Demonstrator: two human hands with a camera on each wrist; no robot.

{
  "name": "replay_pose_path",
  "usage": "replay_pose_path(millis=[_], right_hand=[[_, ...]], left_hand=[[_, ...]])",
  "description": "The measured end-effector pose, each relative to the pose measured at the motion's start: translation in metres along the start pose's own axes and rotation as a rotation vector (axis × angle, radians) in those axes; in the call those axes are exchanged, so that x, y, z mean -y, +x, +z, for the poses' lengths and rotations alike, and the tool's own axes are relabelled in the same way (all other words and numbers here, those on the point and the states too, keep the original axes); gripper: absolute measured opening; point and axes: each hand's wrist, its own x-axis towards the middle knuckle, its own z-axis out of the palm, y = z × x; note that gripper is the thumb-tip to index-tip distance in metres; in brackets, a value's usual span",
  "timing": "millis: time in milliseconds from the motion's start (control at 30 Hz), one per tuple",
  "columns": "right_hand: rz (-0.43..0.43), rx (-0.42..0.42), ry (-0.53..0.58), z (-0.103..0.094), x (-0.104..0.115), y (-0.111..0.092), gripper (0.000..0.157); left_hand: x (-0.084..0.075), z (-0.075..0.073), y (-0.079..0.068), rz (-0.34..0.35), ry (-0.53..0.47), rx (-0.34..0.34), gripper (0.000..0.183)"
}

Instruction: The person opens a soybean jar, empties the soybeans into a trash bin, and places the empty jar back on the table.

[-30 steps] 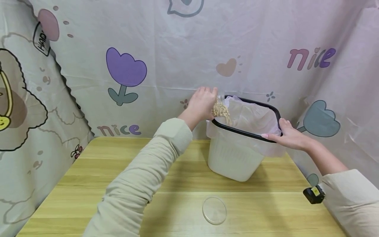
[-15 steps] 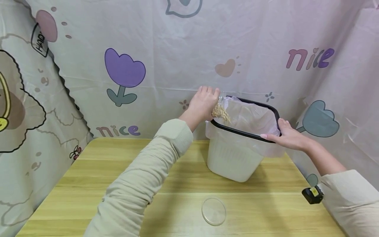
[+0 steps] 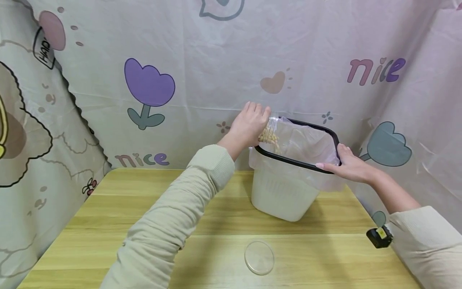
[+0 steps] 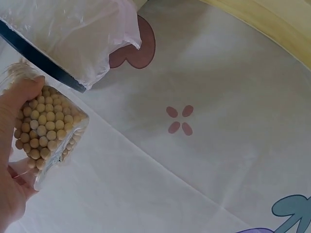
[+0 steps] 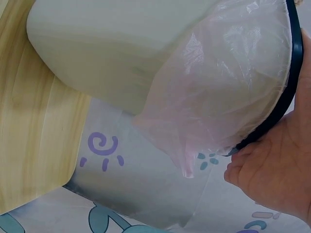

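Observation:
My left hand (image 3: 249, 125) grips a clear jar (image 4: 80, 119) of round, pale-yellow beans (image 4: 46, 124), which look like soybeans. The jar is tipped over the left side of a white trash bin (image 3: 283, 196), and beans spill from its mouth inside the rim. A thin pinkish plastic bag (image 3: 306, 144) lines the bin and hangs over its outside. My right hand (image 3: 351, 165) holds the bin's black rim (image 5: 286, 92) at the right, thumb on the near side. The bin leans a little toward the right. Its inner bottom is hidden.
A round clear lid (image 3: 259, 257) lies on the wooden table (image 3: 144, 224) in front of the bin. A patterned cloth (image 3: 202, 72) hangs behind and on both sides. A small black box-shaped device (image 3: 379, 237) sits by the right sleeve.
The beans in the jar have dropped in level as they pour out. My left hand has tilted slightly further, and the right hand keeps its place on the rim. The view shifts slightly.

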Motion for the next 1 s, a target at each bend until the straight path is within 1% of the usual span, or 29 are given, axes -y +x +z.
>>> replay_pose_path(millis=[167,300,467,567,633,733,800,867,1000], right_hand=[[-0.003,-0.001,0.000,0.000,0.001,0.000,0.106],[-0.003,0.000,-0.003,0.000,0.001,0.000,0.106],[0.002,-0.001,-0.010,0.000,0.002,-0.001,0.106],[0.007,0.002,-0.017,0.000,0.002,-0.001,0.106],[0.007,0.001,-0.020,0.000,0.002,-0.001,0.106],[0.007,-0.002,-0.024,0.000,0.002,-0.001,0.106],[0.007,-0.001,-0.024,0.000,0.002,-0.001,0.106],[0.007,0.000,-0.022,0.000,0.003,-0.001,0.106],[0.005,0.002,-0.020,0.000,0.003,-0.001,0.106]], left_hand=[[-0.002,0.001,0.000,0.024,0.049,-0.034,0.082],[-0.004,0.003,-0.001,0.055,0.097,-0.079,0.078],[-0.006,0.004,-0.001,0.077,0.116,-0.101,0.075],[-0.006,0.006,0.000,0.094,0.134,-0.138,0.066],[-0.007,0.007,0.000,0.113,0.155,-0.193,0.055],[-0.007,0.011,0.000,0.144,0.189,-0.315,0.040],[-0.007,0.015,0.000,0.160,0.213,-0.400,0.034],[-0.008,0.018,0.001,0.171,0.233,-0.469,0.032],[-0.009,0.022,0.003,0.186,0.275,-0.556,0.033]])
